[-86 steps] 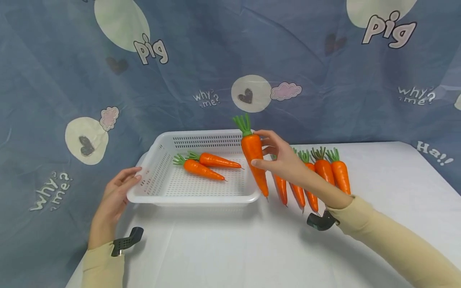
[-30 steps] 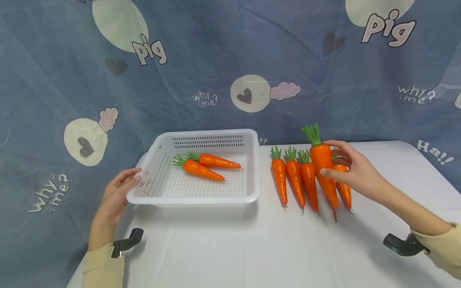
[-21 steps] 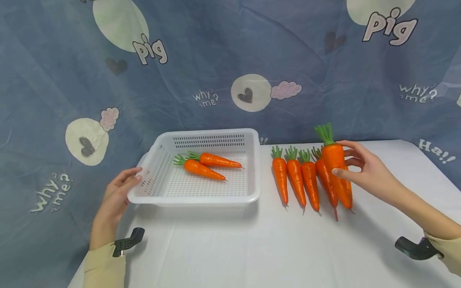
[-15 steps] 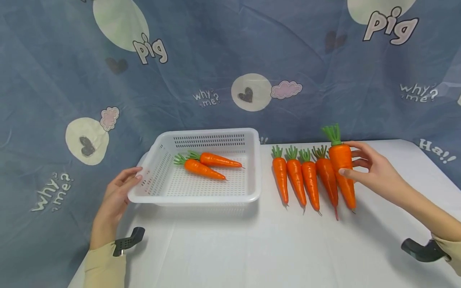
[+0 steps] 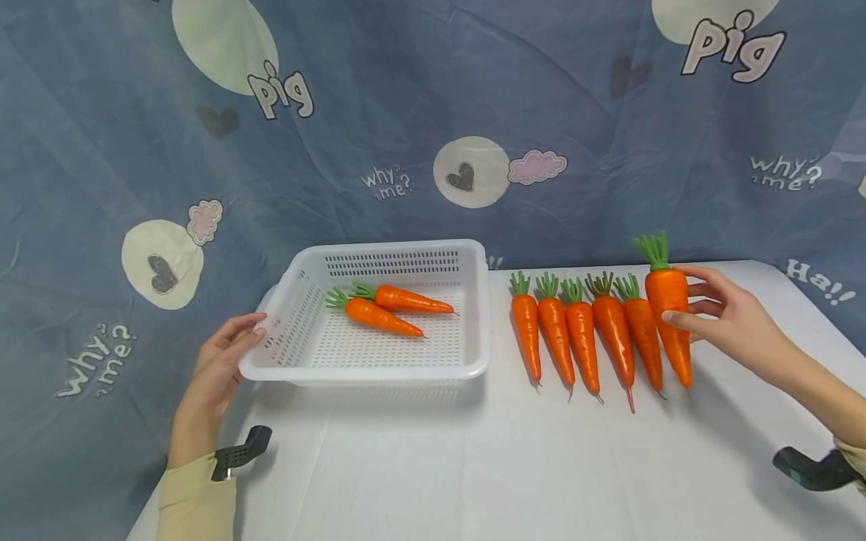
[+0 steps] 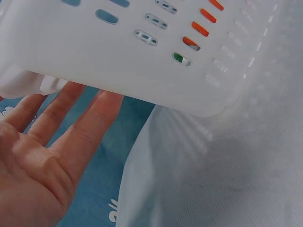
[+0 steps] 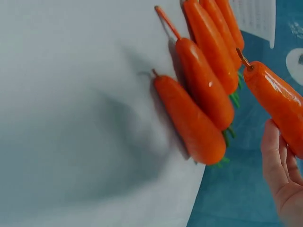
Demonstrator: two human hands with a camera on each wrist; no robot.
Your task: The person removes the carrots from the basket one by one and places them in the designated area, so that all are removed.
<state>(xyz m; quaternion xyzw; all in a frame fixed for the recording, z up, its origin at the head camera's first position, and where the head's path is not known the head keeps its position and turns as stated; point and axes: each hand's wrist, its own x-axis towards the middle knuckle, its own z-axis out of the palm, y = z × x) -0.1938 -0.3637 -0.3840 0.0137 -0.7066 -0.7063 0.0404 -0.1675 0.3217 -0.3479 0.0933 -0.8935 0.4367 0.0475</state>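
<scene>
The right hand (image 5: pixel 744 323) holds an orange carrot (image 5: pixel 668 300) with green leaves between thumb and fingers, at the right end of a row of several carrots (image 5: pixel 614 330). In the right wrist view this carrot (image 7: pixel 277 99) is raised off the table, with the hand (image 7: pixel 286 184) beside it. The left hand (image 5: pixel 213 376) touches the left rim of a white perforated basket (image 5: pixel 392 374) with its fingertips; in the left wrist view its extended fingers (image 6: pixel 90 127) reach the basket's edge (image 6: pixel 118 75). Inside the basket lie two carrots (image 5: pixel 382 319) (image 5: pixel 413 300).
A white cloth covers the table (image 5: pixel 433 466). Behind it hangs a blue printed curtain (image 5: pixel 379 98). Each wrist wears a dark device, the left (image 5: pixel 243 452) and the right (image 5: pixel 815 469).
The right hand has carried its carrot from beside the basket rightward over the row, to the row's right end. The left hand and basket have stayed in place.
</scene>
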